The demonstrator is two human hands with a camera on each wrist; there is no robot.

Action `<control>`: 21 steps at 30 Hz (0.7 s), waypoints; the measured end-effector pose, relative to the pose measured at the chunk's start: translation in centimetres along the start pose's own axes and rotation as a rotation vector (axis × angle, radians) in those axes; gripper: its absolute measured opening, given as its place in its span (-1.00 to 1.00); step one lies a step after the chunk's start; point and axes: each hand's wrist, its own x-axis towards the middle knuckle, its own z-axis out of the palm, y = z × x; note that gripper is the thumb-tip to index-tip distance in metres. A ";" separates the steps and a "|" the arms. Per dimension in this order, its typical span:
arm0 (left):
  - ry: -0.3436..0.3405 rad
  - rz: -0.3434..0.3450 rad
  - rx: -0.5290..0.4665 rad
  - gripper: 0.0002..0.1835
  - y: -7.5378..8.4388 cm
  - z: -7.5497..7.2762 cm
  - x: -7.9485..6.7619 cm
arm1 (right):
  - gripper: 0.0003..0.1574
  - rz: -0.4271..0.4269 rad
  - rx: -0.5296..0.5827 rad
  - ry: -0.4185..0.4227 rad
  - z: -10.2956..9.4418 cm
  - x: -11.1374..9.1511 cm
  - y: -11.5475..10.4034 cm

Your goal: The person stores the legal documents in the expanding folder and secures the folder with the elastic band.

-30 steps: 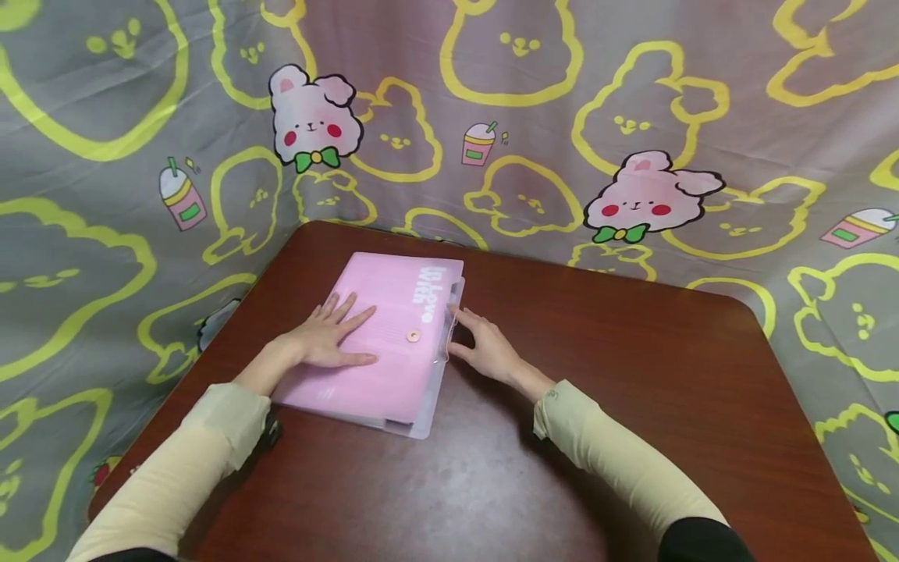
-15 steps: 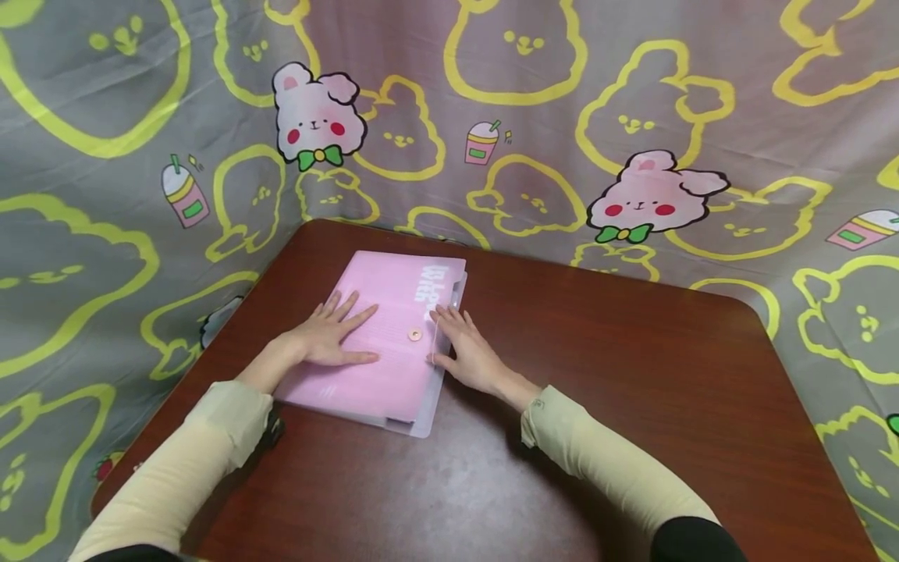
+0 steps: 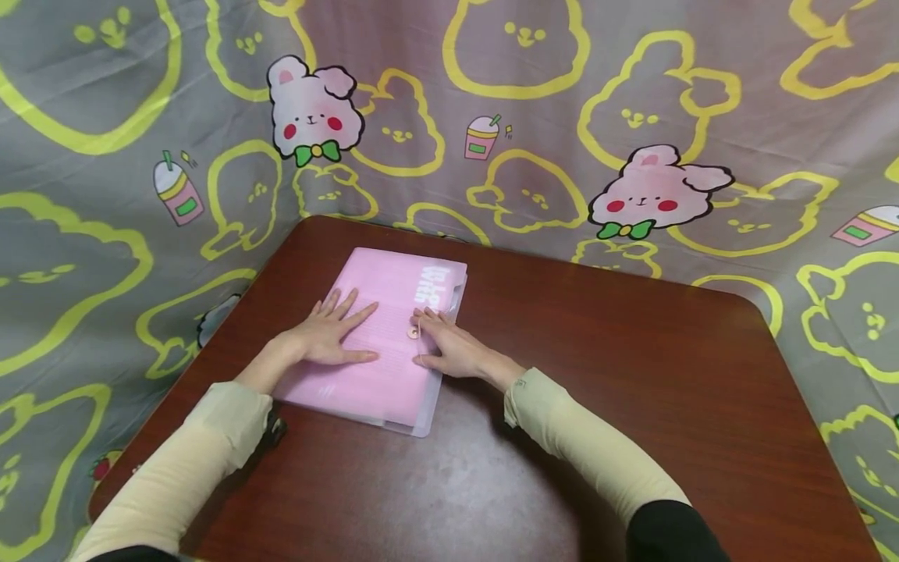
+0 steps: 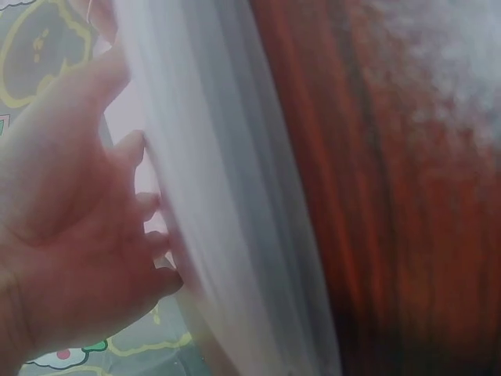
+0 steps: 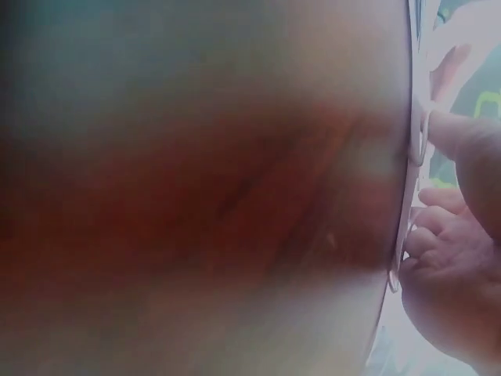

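A pink file folder (image 3: 375,394) with white lettering and a clear plastic edge lies on the table. Its round button (image 3: 413,333) sits near the right side of the cover. My left hand (image 3: 328,337) rests on the cover with fingers spread. Beside the button, my right hand (image 3: 455,348) hooks a thin elastic cord with thumb and fingers; the right wrist view has this cord (image 5: 426,141) looped at the thumb. Layered pocket edges (image 4: 211,180) of the folder fill the middle of the left wrist view.
The brown wooden table (image 3: 597,375) reaches well to the right of the folder. A patterned cloth (image 3: 520,179) with rabbits and yellow outlines hangs along the table's back and sides.
My right hand has moved left from the folder's right edge onto the cover, drawing the elastic cord over to the button. The left hand has stayed in place on the folder.
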 end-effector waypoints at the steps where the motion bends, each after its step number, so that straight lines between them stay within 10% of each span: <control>1: 0.003 0.001 -0.006 0.08 -0.2 0.1 0.0 | -0.02 -0.005 -0.010 -0.005 0.2 0.3 0.2; 9: 0.005 -0.001 -0.043 0.13 -0.5 0.7 0.3 | -0.05 0.061 -0.033 -0.111 -2.2 0.7 -3.8; 21: 0.002 -0.002 -0.042 0.23 -1.6 1.5 1.0 | -0.23 0.002 -0.091 -0.062 -2.5 2.5 -3.3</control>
